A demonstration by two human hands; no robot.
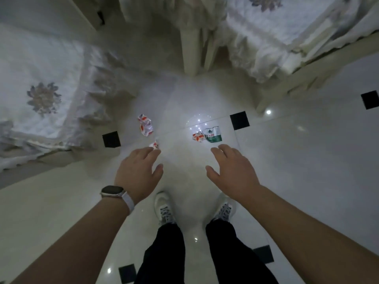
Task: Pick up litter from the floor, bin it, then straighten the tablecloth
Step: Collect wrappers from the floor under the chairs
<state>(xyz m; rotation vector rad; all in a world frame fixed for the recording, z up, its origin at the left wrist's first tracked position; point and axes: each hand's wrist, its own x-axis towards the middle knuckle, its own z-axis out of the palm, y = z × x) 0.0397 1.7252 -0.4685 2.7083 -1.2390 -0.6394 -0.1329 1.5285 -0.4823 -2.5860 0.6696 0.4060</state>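
Several pieces of litter lie on the glossy tiled floor. A crumpled red-and-white wrapper (145,127) lies left of centre, and a smaller red-and-white scrap (154,144) sits just past my left fingertips. Further right, another red-and-white wrapper (198,137) touches a green-and-white packet (213,135). My left hand (137,171), with a watch on the wrist, hangs above the floor with relaxed fingers and holds nothing. My right hand (231,171) is spread open just short of the green packet. A white flowered tablecloth (43,95) hangs rumpled at the left.
A second flowered cloth (287,27) drapes a table at the upper right. A pale table leg (189,52) stands at the top centre. My white shoes (164,210) stand below the hands. Black inset tiles (239,120) dot the floor.
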